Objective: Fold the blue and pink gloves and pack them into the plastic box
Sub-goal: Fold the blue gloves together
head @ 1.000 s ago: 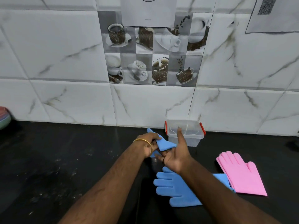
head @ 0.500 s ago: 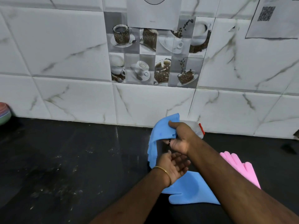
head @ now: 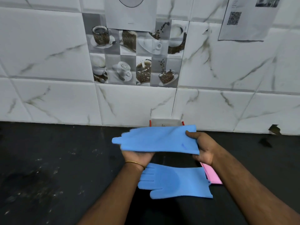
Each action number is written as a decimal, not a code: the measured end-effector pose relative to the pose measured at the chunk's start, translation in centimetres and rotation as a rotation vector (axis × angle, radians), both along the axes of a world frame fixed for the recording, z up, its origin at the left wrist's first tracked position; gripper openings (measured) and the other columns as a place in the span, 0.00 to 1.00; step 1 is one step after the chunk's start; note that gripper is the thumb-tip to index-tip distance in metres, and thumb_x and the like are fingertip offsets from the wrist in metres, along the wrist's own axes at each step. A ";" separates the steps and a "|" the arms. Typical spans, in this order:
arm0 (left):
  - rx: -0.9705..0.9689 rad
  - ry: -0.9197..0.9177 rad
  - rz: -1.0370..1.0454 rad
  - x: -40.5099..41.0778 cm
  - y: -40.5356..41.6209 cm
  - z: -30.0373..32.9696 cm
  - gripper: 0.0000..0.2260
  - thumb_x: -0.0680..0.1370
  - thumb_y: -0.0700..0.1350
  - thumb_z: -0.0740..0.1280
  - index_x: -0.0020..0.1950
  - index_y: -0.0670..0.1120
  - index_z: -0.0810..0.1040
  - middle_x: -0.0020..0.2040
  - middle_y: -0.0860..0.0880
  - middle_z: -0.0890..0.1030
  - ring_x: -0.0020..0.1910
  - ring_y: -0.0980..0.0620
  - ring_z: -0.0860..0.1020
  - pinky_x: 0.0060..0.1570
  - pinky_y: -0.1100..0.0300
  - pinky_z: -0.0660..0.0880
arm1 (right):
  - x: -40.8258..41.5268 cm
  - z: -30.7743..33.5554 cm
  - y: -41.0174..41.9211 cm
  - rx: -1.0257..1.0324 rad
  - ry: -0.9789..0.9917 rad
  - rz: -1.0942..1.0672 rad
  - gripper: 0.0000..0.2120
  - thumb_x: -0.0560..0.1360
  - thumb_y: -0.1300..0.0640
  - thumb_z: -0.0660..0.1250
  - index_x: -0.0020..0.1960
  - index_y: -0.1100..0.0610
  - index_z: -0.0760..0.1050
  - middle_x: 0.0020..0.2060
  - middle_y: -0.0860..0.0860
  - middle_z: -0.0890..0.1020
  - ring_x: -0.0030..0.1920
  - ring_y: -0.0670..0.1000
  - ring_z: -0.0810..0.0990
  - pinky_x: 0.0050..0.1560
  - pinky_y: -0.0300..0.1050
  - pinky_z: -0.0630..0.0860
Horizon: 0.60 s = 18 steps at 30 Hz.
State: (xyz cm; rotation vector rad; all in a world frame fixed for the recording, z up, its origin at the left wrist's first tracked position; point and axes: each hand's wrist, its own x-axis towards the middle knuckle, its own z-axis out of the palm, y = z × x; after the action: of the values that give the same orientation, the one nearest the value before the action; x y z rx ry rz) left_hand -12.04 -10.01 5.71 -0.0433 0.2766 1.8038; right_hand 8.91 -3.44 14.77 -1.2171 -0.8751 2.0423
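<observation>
At centre frame, both hands' grips close on a raised blue glove (head: 159, 140), right hand (head: 203, 148) at its cuff, left hand (head: 138, 155) mostly hidden beneath; it screens the plastic box (head: 165, 122).

Both hands are holding one blue glove (head: 155, 140) stretched out flat above the black counter (head: 48, 168), fingers pointing left. The left hand (head: 138, 155) is palm-up under the finger end, with a thin gold bangle (head: 135, 163) on that wrist, and the right hand (head: 202, 147) pinches the cuff end with the thumb on top. A second blue glove (head: 175, 181) lies flat on the counter right below, fingers also pointing left. A bit of pink glove (head: 211, 175) pokes out just past its cuff, mostly hidden by the right arm. The plastic box (head: 166, 122), red clips on its sides, sits against the tiled wall (head: 48, 103) behind the held glove.
</observation>
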 end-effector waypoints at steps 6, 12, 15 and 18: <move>-0.001 0.234 -0.187 1.1 -2.1 -2.2 0.51 0.52 0.82 0.61 0.56 0.43 0.83 0.57 0.38 0.81 0.58 0.36 0.79 0.60 0.34 0.70 | 5.8 -2.8 1.2 0.002 -0.117 0.077 0.13 0.80 0.59 0.63 0.61 0.64 0.76 0.55 0.62 0.84 0.54 0.61 0.83 0.52 0.58 0.80; -0.217 0.331 -0.179 4.0 -3.7 -6.4 0.30 0.67 0.66 0.71 0.60 0.46 0.81 0.57 0.42 0.83 0.56 0.39 0.81 0.52 0.41 0.77 | 8.9 -6.6 1.5 0.063 -0.185 0.126 0.08 0.81 0.59 0.62 0.58 0.60 0.74 0.43 0.56 0.88 0.42 0.56 0.87 0.37 0.51 0.83; -0.421 0.427 -0.176 5.3 -4.3 -8.8 0.21 0.76 0.58 0.64 0.62 0.46 0.79 0.59 0.40 0.82 0.56 0.39 0.82 0.52 0.40 0.78 | 9.5 -9.0 1.5 0.125 -0.284 0.187 0.14 0.83 0.57 0.60 0.66 0.60 0.71 0.54 0.57 0.84 0.52 0.56 0.84 0.46 0.52 0.82; -0.494 0.399 -0.163 6.1 -4.9 -10.0 0.21 0.77 0.59 0.61 0.61 0.47 0.80 0.58 0.42 0.83 0.55 0.39 0.82 0.51 0.42 0.79 | 9.9 -10.8 1.6 0.122 -0.333 0.205 0.17 0.83 0.57 0.58 0.70 0.61 0.67 0.61 0.58 0.80 0.58 0.59 0.80 0.62 0.57 0.77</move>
State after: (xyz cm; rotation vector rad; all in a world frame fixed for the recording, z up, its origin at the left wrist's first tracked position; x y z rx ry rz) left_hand -5.94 -14.91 -4.27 -0.0084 0.9787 1.5349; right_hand 18.83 -1.81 3.97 -1.4749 -1.3088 1.9355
